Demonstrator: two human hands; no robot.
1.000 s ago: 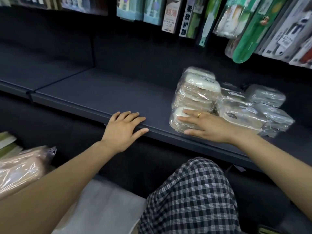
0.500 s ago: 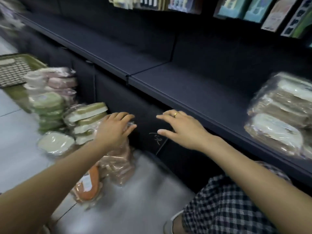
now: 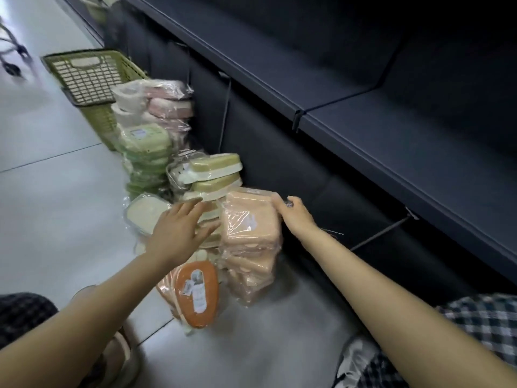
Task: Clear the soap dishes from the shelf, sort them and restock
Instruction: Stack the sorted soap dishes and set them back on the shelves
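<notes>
Wrapped soap dishes stand in piles on the floor below the dark shelf [image 3: 349, 107]. A stack of peach dishes [image 3: 249, 233] leans in the middle. My right hand [image 3: 293, 215] grips its far top edge. My left hand [image 3: 179, 228] reaches with straight fingers toward the stack's left side, over an olive-and-cream pile [image 3: 212, 175]. Orange carrot-shaped dishes [image 3: 195, 292] lie in front of the peach stack. Green dishes [image 3: 145, 152], pink dishes [image 3: 170, 105] and a cream dish [image 3: 145, 212] sit further left.
A green plastic basket [image 3: 89, 77] stands on the grey floor beyond the piles. The shelf's front edge juts out above and to the right. My checked trouser legs show at the bottom corners, with a shoe [image 3: 355, 359] near the right knee.
The view has swung from the shelf down to the floor piles. Both hands left the shelf edge; my right hand has taken hold of the peach stack and my left has come close beside it.
</notes>
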